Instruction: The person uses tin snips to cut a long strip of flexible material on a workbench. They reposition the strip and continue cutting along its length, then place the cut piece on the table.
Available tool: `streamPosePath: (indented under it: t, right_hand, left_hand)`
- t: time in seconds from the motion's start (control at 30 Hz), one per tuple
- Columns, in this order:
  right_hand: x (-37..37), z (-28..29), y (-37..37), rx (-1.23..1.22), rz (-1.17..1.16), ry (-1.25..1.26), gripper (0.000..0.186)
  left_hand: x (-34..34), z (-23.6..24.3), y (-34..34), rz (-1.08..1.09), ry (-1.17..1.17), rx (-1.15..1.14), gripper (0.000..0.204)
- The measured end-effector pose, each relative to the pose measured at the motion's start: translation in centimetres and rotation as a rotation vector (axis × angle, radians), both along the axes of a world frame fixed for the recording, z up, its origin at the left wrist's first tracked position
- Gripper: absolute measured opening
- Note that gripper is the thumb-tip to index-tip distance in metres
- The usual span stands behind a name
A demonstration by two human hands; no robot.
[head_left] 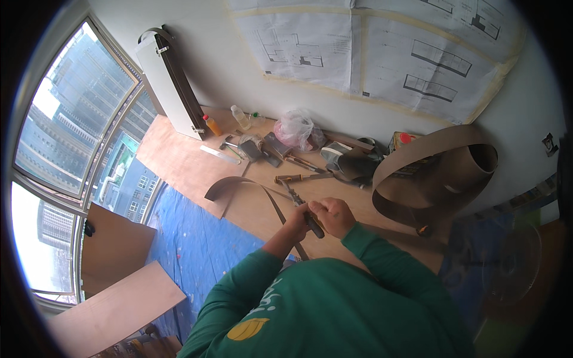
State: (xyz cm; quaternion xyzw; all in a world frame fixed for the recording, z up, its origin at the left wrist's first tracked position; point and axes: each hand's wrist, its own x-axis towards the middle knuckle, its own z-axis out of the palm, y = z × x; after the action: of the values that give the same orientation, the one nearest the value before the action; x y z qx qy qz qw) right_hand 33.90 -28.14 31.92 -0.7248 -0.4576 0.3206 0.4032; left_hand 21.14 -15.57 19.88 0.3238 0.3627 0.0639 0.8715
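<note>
My left hand [296, 222] is closed round a slim tool [293, 194] with a dark handle and a greyish upper end; its exact kind I cannot make out. Close beside it, my right hand [335, 216] is curled shut, and what its fingers hold, if anything, is hidden. Both hands are over the wooden worktop [253, 206], in front of my body. A narrow brown edging strip [276, 209] runs beneath my left wrist, its far end curling up to the left. Just beyond the hands lies a yellow-and-black handled tool [292, 178].
A big roll of brown edging [385, 191] stands at the right. Along the wall are a hammer [229, 143], a plastic bag [298, 128], bottles [240, 117] and a dark power tool [349, 162]. Blue sheeting [197, 238] covers the floor; a loose board [119, 310] lies lower left.
</note>
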Motion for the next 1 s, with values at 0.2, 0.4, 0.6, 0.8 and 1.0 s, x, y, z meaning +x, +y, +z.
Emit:
streamPosePath:
  t: [0.2,0.4,0.6,0.8,1.0]
  right_hand:
    - [-4.3,0.3,-0.3,0.056,0.447,0.109,0.035]
    - [-6.4,1.5,1.3,-0.025,0.486,-0.148,0.030]
    - [-6.0,0.0,0.9,0.018,0.315,-0.016,0.024]
    - [-5.8,0.2,2.1,0.085,0.257,-0.297,0.017]
    - [-5.5,-0.6,5.7,0.240,0.277,-0.536,0.023]
  left_hand:
    - [3.5,1.7,1.3,0.016,0.247,-0.035,0.021]
    - [4.2,-0.4,3.6,0.173,0.242,0.148,0.024]
    - [4.9,3.4,3.6,0.242,0.114,0.052,0.026]
    - [4.8,1.8,5.2,0.216,0.168,0.072,0.030]
    - [3.1,-2.5,7.1,-0.333,0.469,0.785,0.035]
